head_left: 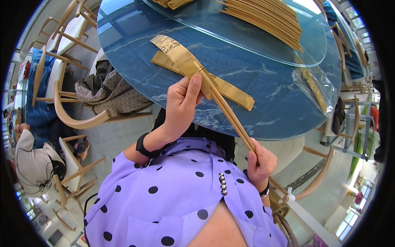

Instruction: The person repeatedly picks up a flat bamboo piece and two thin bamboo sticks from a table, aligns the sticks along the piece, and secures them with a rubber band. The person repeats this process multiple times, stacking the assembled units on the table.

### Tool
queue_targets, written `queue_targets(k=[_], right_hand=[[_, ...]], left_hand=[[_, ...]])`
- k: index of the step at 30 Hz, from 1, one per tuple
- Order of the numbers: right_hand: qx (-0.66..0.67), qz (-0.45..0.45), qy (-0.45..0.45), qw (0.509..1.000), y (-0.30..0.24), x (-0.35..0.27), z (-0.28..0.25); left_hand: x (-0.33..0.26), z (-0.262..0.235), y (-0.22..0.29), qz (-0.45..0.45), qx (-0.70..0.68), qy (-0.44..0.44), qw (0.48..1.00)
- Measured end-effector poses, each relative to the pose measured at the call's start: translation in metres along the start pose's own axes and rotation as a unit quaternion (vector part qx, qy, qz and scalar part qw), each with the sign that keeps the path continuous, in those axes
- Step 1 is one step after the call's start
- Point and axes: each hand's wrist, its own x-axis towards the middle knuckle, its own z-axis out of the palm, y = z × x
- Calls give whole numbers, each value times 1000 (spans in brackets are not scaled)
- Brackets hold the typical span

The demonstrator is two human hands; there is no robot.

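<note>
Holding a pair of wooden chopsticks (pixel 230 117) between both hands, above the near edge of a round blue marble-patterned table (pixel 267 94). Pale tan sticks, long and slim, lying side by side and running diagonally from upper left to lower right. Upper ends tucked into a gold paper sleeve (pixel 181 57), flat and narrow, with a fine embossed pattern and a lighter band at its far tip. Left hand (pixel 181 105) closed around the place where sticks meet sleeve, thumb pressed flat along the paper, other fingers curled underneath. Right hand (pixel 261 162) closed in a loose fist around the lower ends of the sticks, close to the body. Black band on the left wrist, dark band on the right.

Lying flat on the tabletop just behind, a second gold sleeve (pixel 230 90), crossing under the held one at an angle. Farther back on the table, a clear glass turntable (pixel 263 45) bearing a long row of more tan chopsticks (pixel 267 18). At the table's right edge, a clear plastic bag (pixel 314 88) with gold sleeves inside. Around the table, curved wooden chairs (pixel 78 119); on one at the left, a patterned brown bag (pixel 111 92). Below in the view, a lilac blouse with black dots (pixel 173 197).
</note>
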Motion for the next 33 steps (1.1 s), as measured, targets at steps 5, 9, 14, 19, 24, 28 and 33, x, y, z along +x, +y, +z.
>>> queue_targets(k=[5, 9, 14, 19, 24, 28, 33], right_hand=[[-8, -8, -11, 1000, -1, 1, -3], [-2, -3, -23, 1000, -2, 0, -3], [13, -5, -29, 999, -4, 1, 1], [9, -4, -31, 999, -5, 1, 1], [-2, -5, -26, 1000, -7, 2, 4], [-1, -9, -7, 1000, -5, 0, 6], [-17, -10, -17, 1000, -6, 0, 3]], left_hand=[[22, -17, 5, 0, -33, 44, 999], [24, -14, 9, 1, -24, 53, 998], [27, -15, 9, 6, -17, 64, 998], [21, -13, 8, -14, -34, 40, 999], [16, -12, 6, -20, -47, 2, 999], [-2, -1, 5, -51, -63, -14, 997], [-10, -4, -14, 17, 2, 18, 1000]])
